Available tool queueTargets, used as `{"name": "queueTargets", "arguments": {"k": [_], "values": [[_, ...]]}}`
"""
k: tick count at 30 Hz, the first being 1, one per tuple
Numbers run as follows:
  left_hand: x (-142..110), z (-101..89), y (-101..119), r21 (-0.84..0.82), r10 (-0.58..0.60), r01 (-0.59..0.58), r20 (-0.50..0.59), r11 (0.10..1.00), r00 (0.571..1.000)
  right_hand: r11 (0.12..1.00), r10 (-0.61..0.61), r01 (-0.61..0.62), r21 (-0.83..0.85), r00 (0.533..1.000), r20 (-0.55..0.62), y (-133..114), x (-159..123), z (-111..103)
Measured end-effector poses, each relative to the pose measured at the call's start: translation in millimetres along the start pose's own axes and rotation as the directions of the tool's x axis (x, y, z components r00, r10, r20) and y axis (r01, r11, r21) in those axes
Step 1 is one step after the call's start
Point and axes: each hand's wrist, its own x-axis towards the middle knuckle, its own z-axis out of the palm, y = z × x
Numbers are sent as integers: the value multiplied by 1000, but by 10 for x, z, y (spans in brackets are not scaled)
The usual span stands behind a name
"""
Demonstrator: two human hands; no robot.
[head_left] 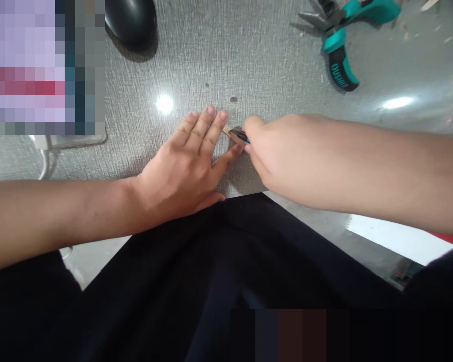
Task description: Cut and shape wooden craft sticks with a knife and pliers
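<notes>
My left hand lies flat on the grey textured table, fingers stretched out and pressed on one end of a small tan strip. My right hand is closed in a pinch around a small tool with a blue handle, its dark metal tip resting on the strip beside my left fingertips. Most of the tool is hidden inside my right hand.
Teal-handled pliers lie at the far right of the table. A black rounded object sits at the top left beside a blurred patch. The table's near edge runs just behind my hands, with my dark clothing below it.
</notes>
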Motion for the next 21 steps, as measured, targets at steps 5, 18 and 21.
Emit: {"name": "queueTargets", "arguments": {"k": [5, 18, 21], "values": [[9, -39, 0, 23, 4, -5, 26, 1000, 1000, 999, -28, 27, -23, 998, -48, 83, 70, -5], [16, -102, 25, 63, -6, 2, 57, 998, 998, 914, -330, 339, 224, 941, -75, 758, 634, 317], [19, -121, 22, 46, -7, 4, 67, 999, 998, 963, -226, 210, 169, 971, 81, 693, 587, 125]]}}
